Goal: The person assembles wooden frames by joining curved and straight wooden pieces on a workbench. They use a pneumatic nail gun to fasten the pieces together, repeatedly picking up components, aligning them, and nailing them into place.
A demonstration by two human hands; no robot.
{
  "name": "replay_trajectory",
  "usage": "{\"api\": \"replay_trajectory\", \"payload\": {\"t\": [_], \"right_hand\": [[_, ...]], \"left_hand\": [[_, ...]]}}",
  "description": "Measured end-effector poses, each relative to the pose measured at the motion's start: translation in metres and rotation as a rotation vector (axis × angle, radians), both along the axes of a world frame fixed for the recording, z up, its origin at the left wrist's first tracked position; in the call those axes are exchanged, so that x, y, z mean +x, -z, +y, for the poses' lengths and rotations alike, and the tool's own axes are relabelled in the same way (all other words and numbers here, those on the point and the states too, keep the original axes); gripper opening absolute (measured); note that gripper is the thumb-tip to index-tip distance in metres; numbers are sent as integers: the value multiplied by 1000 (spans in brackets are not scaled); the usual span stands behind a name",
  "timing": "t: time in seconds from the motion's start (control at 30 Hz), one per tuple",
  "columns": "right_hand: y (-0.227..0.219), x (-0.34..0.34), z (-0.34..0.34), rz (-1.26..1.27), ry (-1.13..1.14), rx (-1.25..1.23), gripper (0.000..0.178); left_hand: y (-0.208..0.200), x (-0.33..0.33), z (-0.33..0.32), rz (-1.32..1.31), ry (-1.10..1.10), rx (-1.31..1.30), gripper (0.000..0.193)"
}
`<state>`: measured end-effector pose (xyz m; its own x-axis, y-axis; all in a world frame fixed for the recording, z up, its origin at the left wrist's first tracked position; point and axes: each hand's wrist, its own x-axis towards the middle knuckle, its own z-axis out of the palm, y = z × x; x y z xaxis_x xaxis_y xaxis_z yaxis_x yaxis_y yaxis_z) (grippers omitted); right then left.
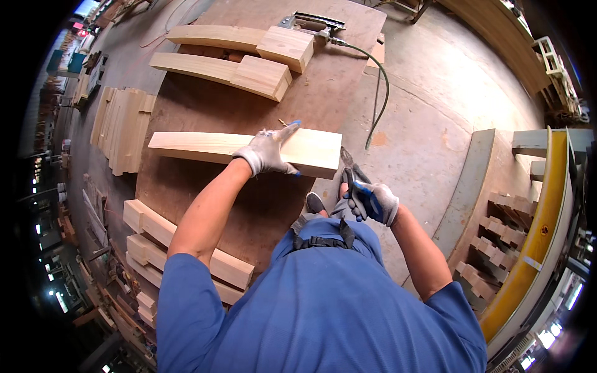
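Observation:
A pale wooden furniture leg (199,144), thicker at its right end, lies across the brown worktable (205,112) in front of me. My left hand (268,151), in a grey glove with blue fingertips, straddles the leg, its fingers and thumb on opposite edges. Beside the leg's thick end, my right hand (372,200) in a blue and grey glove is closed round a pair of pliers (347,158). Their dark jaws point up toward that end; I cannot tell whether they touch it. The gloved fingers partly hide the plier handles.
Two similar legs (249,73) lie farther up the table, near a nail gun (314,25) with a green air hose (385,93). More legs (230,267) are stacked at the near left. Boards (124,127) stand left of the table, and a yellow beam (547,217) rises at the right.

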<state>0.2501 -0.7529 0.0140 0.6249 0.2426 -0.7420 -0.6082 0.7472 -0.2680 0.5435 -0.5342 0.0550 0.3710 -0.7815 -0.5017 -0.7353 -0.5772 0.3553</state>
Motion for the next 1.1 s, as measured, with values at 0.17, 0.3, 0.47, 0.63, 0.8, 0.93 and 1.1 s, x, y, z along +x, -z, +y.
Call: {"api": "replay_trajectory", "payload": {"t": [0.17,0.3,0.47,0.63,0.8,0.93,1.1], "right_hand": [[14,-12,-8,7,121,123,48],[30,-16,9,-31,259,247,56],[39,17,59,-162,574,425,50],[42,20,21,67,328,-109,38],[14,-1,-30,39,-267,-982,29],[-30,6,-55,-12,-606,-1160,36],[-66,16,-67,-58,-792,-1317,35]], "left_hand": [[19,-2,-19,64,-41,-33,134],[14,-3,-29,64,-51,23,132],[17,6,-39,175,-158,62,127],[38,9,-27,148,-188,-146,126],[38,3,-24,152,-228,-126,128],[36,-4,-22,89,-203,-132,129],[32,-7,-21,86,-214,-118,130]]}}
